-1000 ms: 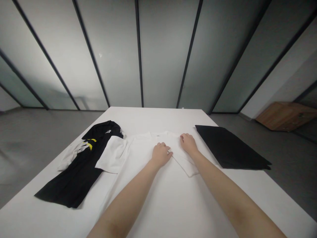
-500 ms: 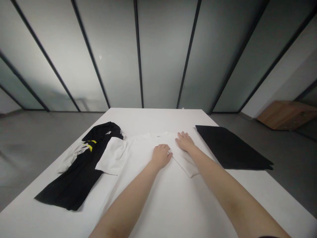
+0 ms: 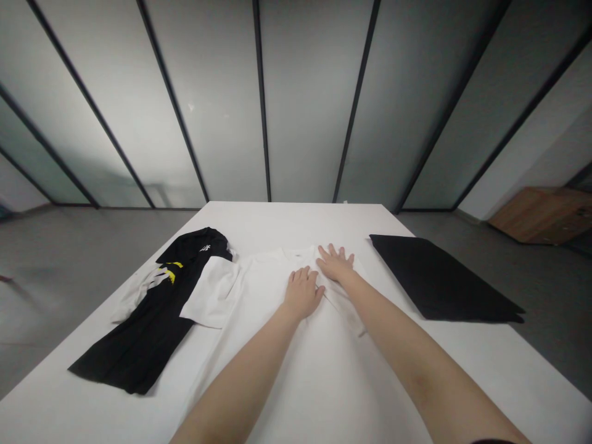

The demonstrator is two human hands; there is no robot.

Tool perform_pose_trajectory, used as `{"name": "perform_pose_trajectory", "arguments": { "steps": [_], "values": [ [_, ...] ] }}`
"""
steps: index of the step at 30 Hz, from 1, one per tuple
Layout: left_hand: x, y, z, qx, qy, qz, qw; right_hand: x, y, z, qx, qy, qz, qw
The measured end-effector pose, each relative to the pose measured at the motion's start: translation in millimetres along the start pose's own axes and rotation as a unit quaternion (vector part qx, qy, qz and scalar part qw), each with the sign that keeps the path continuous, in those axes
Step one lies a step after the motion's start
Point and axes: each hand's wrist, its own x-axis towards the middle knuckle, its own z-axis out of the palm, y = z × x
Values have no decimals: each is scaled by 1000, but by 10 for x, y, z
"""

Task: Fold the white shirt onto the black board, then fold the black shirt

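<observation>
A white T-shirt (image 3: 263,308) lies spread on the white table, its collar toward the far side. My left hand (image 3: 303,292) rests flat on its upper chest, just below the collar, fingers extended. Close beside it, my right hand (image 3: 335,263) presses on the shirt near the right shoulder with its fingers spread. The right sleeve is folded inward over the body, and my right forearm partly covers it. The left sleeve (image 3: 210,293) stretches outward and overlaps a black garment.
On the left lies the black garment (image 3: 143,333) with white and yellow print, a white piece of cloth (image 3: 134,299) beside it. A flat black board or folder (image 3: 439,280) sits at the table's (image 3: 296,219) right edge. Frosted glass panels stand behind; a wooden cabinet (image 3: 541,216) is far right.
My right hand has slid left across the shirt toward my left hand, and its fingers have spread wider. My left hand stays nearly in place on the chest.
</observation>
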Motion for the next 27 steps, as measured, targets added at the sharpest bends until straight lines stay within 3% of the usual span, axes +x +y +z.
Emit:
{"name": "perform_pose_trajectory", "arguments": {
  "steps": [7,10,15,21,27],
  "values": [
    [3,-224,-84,75,-23,-185,980,-15,-11,10,-1,15,15,1000],
    [39,-385,-104,92,-51,-219,970,17,17,23,-7,13,13,1000],
    [222,-466,-26,77,-68,-208,973,105,107,17,-3,24,20,1000],
    [454,-379,111,35,-32,-170,984,169,358,-32,-4,36,34,999],
    [499,-392,116,20,-14,-150,988,235,510,-7,-13,42,42,998]
  ]
}}
